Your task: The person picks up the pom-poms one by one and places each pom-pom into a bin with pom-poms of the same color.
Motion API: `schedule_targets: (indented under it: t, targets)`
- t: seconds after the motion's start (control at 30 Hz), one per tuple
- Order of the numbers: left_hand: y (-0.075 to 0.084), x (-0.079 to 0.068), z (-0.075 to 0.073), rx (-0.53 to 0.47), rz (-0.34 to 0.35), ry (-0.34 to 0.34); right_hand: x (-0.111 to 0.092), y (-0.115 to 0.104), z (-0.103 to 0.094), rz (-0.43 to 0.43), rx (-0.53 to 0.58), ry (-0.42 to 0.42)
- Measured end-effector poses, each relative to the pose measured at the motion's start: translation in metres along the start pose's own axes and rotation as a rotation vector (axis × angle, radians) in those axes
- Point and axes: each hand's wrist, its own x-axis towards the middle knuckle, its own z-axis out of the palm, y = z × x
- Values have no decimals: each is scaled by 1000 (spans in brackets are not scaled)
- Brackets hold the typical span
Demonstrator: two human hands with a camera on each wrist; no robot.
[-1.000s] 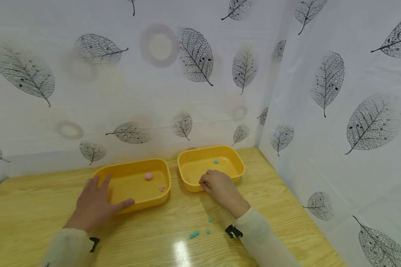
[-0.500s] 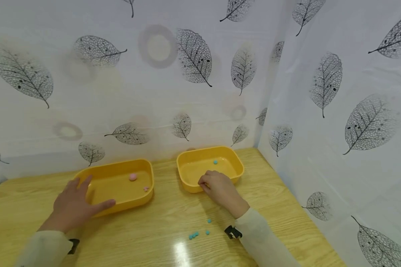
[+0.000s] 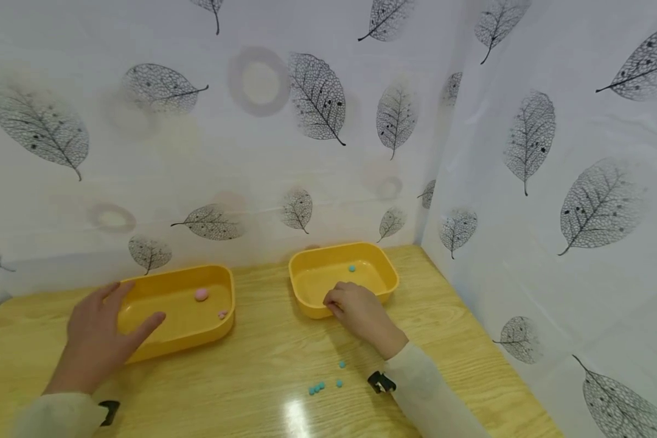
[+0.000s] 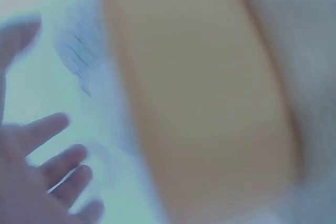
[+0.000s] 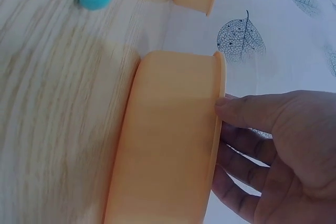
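Observation:
Two yellow plastic trays stand near the back of the table. Spread fingers of my left hand (image 3: 95,337) lie over the left end of the left tray (image 3: 170,319), which holds a pink ball (image 3: 201,294) and a clump of small pink bits (image 3: 222,314). In the left wrist view that hand's fingers show extended beside the blurred tray wall (image 4: 205,98). My right hand (image 3: 358,310) pinches the near rim of the right tray (image 3: 320,277), thumb outside and fingers inside, clearest in the right wrist view. One teal ball (image 3: 351,268) lies in that tray.
Several small teal balls (image 3: 317,388) lie on the wooden table (image 3: 263,359) in front of the trays, to the left of the right sleeve. White leaf-patterned sheeting (image 3: 263,158) rises behind the table and along its right side.
The left tray has slid to the left along with my left hand, widening the gap between the trays. My right hand and the right tray stay in place.

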Motion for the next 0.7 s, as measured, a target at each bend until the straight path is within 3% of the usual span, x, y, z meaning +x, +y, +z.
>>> schedule_targets:
  t: [0.07, 0.17, 0.2, 0.27, 0.33, 0.43, 0.57, 0.7]
  targets:
    - [26, -5, 1, -84, 39, 97, 0, 1, 1, -13, 0, -1]
    - [72, -14, 9, -202, 94, 138, 0, 1, 1, -21, 2, -12]
    - [86, -17, 15, -242, 110, 112, 0, 2, 2, -23, 3, -18]
    - [111, -21, 28, -342, 97, -6, 0, 1, 2, -25, 12, -30]
    - [129, -22, 42, -440, 44, -149, 0, 0, 2, -31, 19, -40]
    - [144, -20, 64, -551, -87, -337, 1, -3, 3, -65, 34, -48]
    - [152, -13, 89, -645, -193, -427, 1, -9, 2, -120, 39, -74]
    - [154, -8, 105, -718, -212, -432, -1, -14, 1, -161, 27, -93]
